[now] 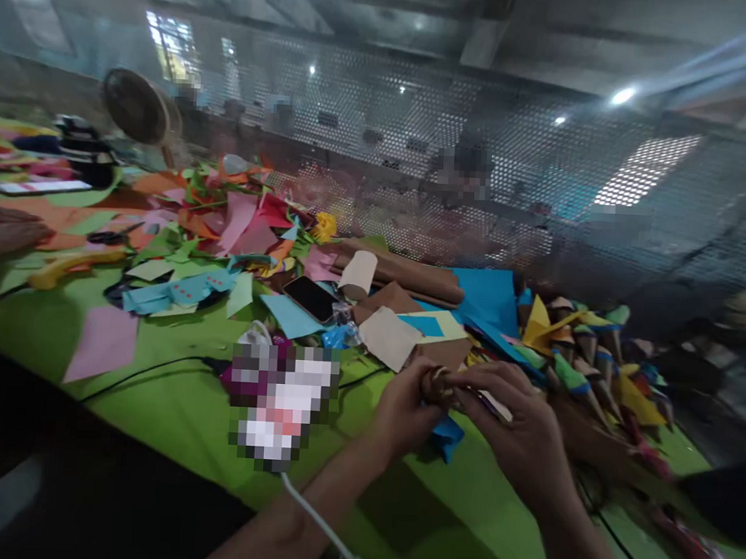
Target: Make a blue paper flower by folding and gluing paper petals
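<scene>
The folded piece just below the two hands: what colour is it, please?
The folded piece is bright blue; the head view shows it best.

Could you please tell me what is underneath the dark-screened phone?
Light blue paper shows along the near edge of the phone, apparently running beneath it; the phone covers anything else there.

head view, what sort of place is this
Probably a craft workshop: a green table strewn with coloured paper, and what looks like a yellow glue gun lying on it.
</scene>
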`<state>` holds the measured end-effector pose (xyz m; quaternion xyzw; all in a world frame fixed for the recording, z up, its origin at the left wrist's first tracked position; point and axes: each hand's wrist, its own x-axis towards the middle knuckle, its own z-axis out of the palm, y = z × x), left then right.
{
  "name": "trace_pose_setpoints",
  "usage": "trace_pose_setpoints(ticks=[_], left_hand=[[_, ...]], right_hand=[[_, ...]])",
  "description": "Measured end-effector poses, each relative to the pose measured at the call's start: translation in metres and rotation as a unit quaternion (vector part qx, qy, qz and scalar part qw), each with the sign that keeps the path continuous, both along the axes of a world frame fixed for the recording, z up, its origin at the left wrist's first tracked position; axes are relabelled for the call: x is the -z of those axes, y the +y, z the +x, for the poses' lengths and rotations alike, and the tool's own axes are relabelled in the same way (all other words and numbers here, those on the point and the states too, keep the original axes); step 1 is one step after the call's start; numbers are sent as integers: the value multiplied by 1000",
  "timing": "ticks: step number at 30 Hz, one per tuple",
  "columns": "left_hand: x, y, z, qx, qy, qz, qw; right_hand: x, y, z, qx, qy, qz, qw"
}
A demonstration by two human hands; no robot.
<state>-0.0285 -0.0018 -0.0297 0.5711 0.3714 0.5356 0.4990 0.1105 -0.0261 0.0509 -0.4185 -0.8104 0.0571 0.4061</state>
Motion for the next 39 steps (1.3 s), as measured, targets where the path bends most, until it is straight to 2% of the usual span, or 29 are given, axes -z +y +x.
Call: trace_pose_setpoints(ticks=[4, 11, 18, 25, 34, 39], left_hand=[[0, 1, -2, 1, 23, 26, 999], [-10, -4, -7, -13, 89, 47, 995], [-4, -1, -4, -33, 141, 45, 988], [-6, -2, -6, -37, 136, 54, 989], [-14, -4, -10, -28, 136, 48, 989], [-14, -5, -11, -4, 78, 39, 996]], right_hand=[[2, -3, -3, 6, -34, 8, 999], [2, -4, 1, 32, -75, 14, 997], [2, 1, 4, 23, -62, 51, 997], [4, 3, 2, 52, -109, 89, 989], [2, -4, -5, 50, -149, 43, 987], [2, -2, -3, 26, -136, 22, 990]])
